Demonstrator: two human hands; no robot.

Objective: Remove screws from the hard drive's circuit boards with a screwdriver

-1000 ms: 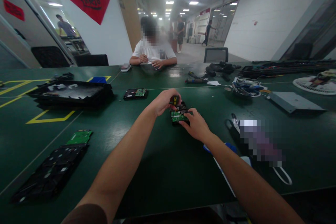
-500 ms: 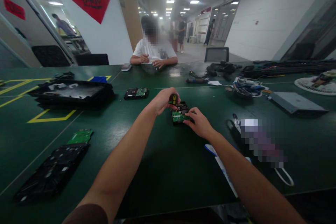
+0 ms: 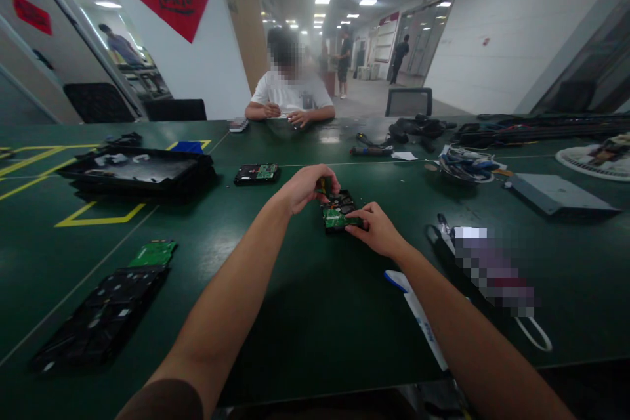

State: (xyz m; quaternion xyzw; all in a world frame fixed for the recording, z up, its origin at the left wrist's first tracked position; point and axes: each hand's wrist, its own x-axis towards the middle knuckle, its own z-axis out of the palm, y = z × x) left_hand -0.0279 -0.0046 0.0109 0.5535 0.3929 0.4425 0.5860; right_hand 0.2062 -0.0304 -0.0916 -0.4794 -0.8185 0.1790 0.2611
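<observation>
A hard drive (image 3: 335, 218) with a green circuit board lies on the dark green table in front of me. My left hand (image 3: 311, 189) is closed around a screwdriver (image 3: 325, 185) with a black and yellow handle, held over the drive's far left part. The screwdriver's tip is hidden by my fingers and the drive. From the right, my right hand (image 3: 373, 228) grips the drive's near right edge between thumb and fingers.
Another drive (image 3: 256, 174) lies farther left, and a black tray (image 3: 142, 170) stands beyond it. Black parts with a green board (image 3: 105, 308) lie near left. At right are a pixelated pouch (image 3: 492, 269), a grey metal box (image 3: 561, 193) and cables (image 3: 465, 163). A person (image 3: 290, 92) sits opposite.
The screwdriver's handle looks turned in my left hand, with less yellow facing me. My right hand keeps its hold on the drive. The whole view has shifted slightly.
</observation>
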